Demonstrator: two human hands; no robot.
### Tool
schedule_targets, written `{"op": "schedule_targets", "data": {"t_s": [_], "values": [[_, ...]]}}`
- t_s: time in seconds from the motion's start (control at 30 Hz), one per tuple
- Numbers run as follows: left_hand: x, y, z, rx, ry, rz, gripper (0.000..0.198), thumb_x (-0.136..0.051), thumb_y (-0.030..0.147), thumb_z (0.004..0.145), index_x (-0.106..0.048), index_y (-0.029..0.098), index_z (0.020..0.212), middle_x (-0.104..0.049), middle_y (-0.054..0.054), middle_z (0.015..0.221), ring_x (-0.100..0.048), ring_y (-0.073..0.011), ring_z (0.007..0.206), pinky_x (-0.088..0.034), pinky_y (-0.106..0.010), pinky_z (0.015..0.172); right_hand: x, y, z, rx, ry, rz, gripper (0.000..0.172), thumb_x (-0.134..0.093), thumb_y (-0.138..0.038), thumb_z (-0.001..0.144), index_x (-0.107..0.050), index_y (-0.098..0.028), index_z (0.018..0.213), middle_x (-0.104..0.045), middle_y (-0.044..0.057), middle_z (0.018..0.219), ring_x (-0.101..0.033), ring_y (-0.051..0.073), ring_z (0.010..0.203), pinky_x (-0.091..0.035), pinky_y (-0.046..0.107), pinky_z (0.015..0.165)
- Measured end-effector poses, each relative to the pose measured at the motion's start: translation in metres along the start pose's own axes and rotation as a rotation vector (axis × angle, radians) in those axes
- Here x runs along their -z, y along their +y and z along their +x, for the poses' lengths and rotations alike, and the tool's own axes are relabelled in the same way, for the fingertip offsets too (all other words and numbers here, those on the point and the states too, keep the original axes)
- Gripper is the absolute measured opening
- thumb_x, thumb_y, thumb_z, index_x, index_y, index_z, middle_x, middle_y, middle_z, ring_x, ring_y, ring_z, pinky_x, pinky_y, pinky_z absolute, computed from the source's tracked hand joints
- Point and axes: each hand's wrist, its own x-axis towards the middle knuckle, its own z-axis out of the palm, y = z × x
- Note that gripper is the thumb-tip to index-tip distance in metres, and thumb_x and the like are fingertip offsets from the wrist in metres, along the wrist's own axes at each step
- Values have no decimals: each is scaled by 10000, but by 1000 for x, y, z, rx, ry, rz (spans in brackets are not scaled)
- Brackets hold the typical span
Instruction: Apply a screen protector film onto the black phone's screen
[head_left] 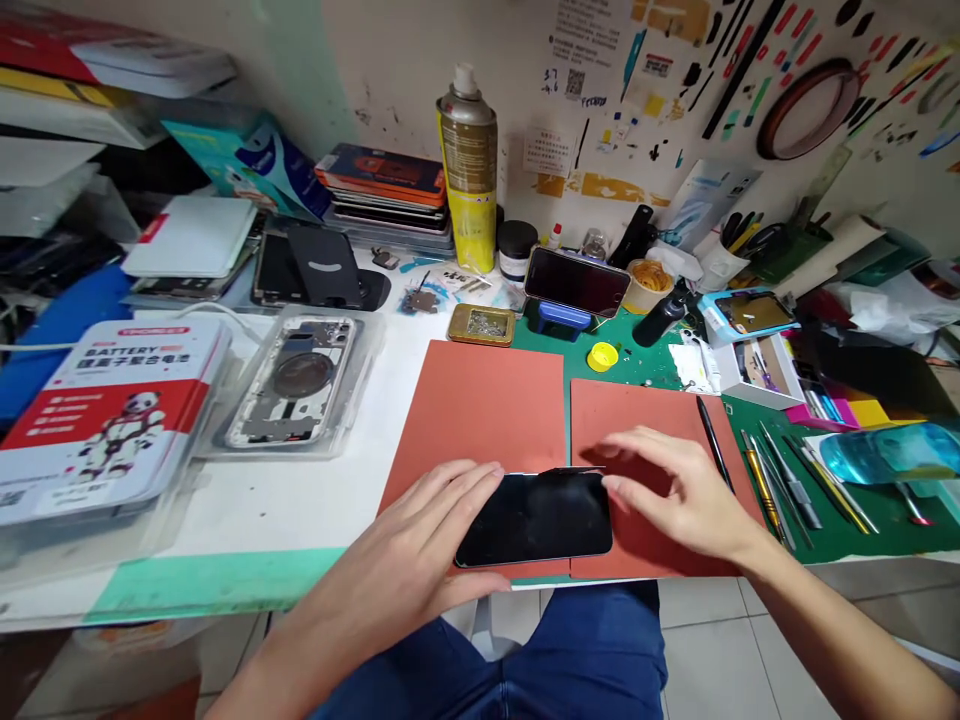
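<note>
A black smartphone lies screen up at the front edge of the bench, across two red-brown mats. My left hand rests on the phone's left end, fingers stretched flat over its corner. My right hand hovers at the phone's right end, fingers spread, fingertips touching its top right corner. A thin dark strip sticks up along the phone's far edge; I cannot tell what it is.
Tweezers and hand tools lie on the green mat to the right. A spray can, a phone on a stand, a yellow cap and a small tin stand behind. A phone housing in a tray and a battery box are left.
</note>
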Motion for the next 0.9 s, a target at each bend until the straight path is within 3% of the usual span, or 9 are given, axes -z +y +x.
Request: {"op": "schedule_targets", "data": {"t_s": [0.1,0.3,0.43,0.6,0.9], "values": [[0,10,6,12,-12,7,899,-653,706,949,-450,91,1573,-651,-204,1506,-617,-370,1392,-592,-516,1093,-21,-8,12,88,-26,8,277,-767,-301,1001,-750,-222,1266,-809,80,1099,-755,233,965,-620,387,859],[-6,23,17,36,9,-27,884,-675,666,962,-424,89,1583,-659,-218,1477,-630,-370,1373,-555,-530,1140,-42,0,32,320,15,11,109,-684,-167,1043,-786,-185,1077,-805,65,912,-708,201,803,-576,345,727],[-10,21,17,83,2,-103,774,-669,609,997,-439,131,1560,-683,-193,1424,-651,-346,1331,-574,-530,1106,-45,2,33,365,38,-17,149,-635,-144,1057,-771,-177,1005,-764,58,831,-680,189,739,-547,329,666],[-11,19,17,104,-13,-171,800,-698,621,970,-423,177,1575,-694,-173,1396,-656,-351,1313,-586,-549,1074,-43,3,32,383,32,-49,168,-595,-134,1064,-748,-180,1010,-748,59,823,-667,190,721,-549,331,654],[-9,19,20,73,5,-136,816,-767,577,926,-476,89,1512,-713,-191,1335,-675,-354,1240,-610,-518,1030,-37,3,29,440,-29,-149,275,-507,-17,985,-707,-148,1121,-759,102,894,-663,227,764,-566,368,647]]}}
